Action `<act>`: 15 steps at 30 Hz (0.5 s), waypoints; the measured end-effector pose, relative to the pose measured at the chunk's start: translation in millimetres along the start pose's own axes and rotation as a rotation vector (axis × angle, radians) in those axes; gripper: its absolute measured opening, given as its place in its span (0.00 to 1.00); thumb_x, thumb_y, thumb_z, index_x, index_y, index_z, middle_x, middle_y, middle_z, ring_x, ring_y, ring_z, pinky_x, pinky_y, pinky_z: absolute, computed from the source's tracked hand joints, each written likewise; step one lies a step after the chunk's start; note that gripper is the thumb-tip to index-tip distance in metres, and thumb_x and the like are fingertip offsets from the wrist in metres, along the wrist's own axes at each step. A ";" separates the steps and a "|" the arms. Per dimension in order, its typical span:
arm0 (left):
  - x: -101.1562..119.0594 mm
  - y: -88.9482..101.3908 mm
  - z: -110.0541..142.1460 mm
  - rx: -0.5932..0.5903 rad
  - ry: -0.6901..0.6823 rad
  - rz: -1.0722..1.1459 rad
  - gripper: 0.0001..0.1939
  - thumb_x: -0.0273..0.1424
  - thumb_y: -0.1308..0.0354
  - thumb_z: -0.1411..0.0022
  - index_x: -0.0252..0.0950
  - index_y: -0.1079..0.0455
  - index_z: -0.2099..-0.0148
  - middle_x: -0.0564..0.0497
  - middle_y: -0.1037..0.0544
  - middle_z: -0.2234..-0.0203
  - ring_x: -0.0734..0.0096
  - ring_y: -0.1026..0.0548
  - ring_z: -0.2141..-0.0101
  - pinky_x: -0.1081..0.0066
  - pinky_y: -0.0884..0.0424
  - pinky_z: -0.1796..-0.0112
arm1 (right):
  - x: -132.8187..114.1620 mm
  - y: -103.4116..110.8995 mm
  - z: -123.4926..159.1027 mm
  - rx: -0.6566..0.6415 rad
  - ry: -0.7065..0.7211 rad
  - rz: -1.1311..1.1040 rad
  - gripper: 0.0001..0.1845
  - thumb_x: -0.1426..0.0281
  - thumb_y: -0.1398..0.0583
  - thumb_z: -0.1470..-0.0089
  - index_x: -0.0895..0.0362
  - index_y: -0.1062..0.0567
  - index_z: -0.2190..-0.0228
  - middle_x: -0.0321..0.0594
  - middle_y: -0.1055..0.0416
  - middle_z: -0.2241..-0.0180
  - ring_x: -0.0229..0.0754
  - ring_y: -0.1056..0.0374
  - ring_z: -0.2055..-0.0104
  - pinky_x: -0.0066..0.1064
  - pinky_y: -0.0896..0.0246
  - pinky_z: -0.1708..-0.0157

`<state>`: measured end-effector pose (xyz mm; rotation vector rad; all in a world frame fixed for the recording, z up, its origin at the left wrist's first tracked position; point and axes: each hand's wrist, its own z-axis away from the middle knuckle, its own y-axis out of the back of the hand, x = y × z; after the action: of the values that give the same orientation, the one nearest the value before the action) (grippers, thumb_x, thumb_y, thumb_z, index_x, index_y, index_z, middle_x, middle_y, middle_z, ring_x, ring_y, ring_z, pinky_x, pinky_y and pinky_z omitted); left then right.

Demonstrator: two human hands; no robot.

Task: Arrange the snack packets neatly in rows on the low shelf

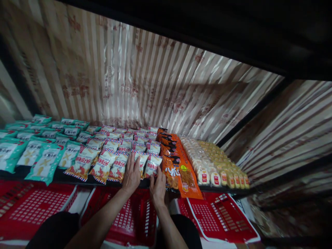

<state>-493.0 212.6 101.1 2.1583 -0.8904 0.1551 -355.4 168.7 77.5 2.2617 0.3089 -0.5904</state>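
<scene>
My left hand (131, 176) lies over the front row of white snack bags with red lettering and striped edges, its fingers stretched forward along a snack bag (141, 159) that it partly covers. Just to the right, my right hand (158, 188) touches the lower right part of the neighbouring snack bag (152, 164), fingers extended and thumb apart. Both bags rest on the shelf among several rows of the same kind. Neither hand visibly lifts anything. The undersides of my fingers are hidden.
Teal snack bags (46, 160) fill the shelf's left side. Orange packets (188, 173), white round-snack packs (203, 175) and yellowish packs (230, 178) stand to the right. Red baskets (124, 221) sit below the shelf edge. Striped sheeting (135, 76) covers the back; a dark beam (207, 31) crosses overhead.
</scene>
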 end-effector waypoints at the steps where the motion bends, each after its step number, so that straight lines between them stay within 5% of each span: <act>1: 0.7 0.5 -0.3 0.010 0.012 -0.007 0.36 0.19 0.54 0.42 0.36 0.60 0.34 0.40 0.67 0.35 0.50 0.61 0.37 0.49 0.43 0.44 | 0.5 0.8 -0.7 -0.002 0.005 0.005 0.25 0.63 0.53 0.40 0.61 0.40 0.45 0.51 0.36 0.58 0.48 0.40 0.56 0.41 0.41 0.55; 8: 6.3 3.7 2.8 -0.027 0.012 -0.083 0.35 0.19 0.54 0.42 0.36 0.59 0.34 0.41 0.71 0.35 0.50 0.63 0.37 0.52 0.44 0.43 | 6.4 5.0 -1.3 -0.037 0.025 0.042 0.24 0.66 0.53 0.40 0.60 0.41 0.44 0.48 0.36 0.62 0.48 0.39 0.60 0.42 0.39 0.58; 15: 13.5 4.8 4.6 -0.101 0.026 -0.183 0.31 0.29 0.52 0.39 0.34 0.55 0.35 0.36 0.59 0.36 0.51 0.60 0.37 0.51 0.47 0.43 | 5.1 6.8 -2.2 -0.039 0.099 0.040 0.26 0.71 0.54 0.42 0.59 0.45 0.42 0.51 0.38 0.54 0.48 0.41 0.52 0.43 0.40 0.53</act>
<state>-486.8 199.9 106.0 2.1252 -0.6675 0.0451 -347.7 165.9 80.5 2.2580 0.3202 -0.4489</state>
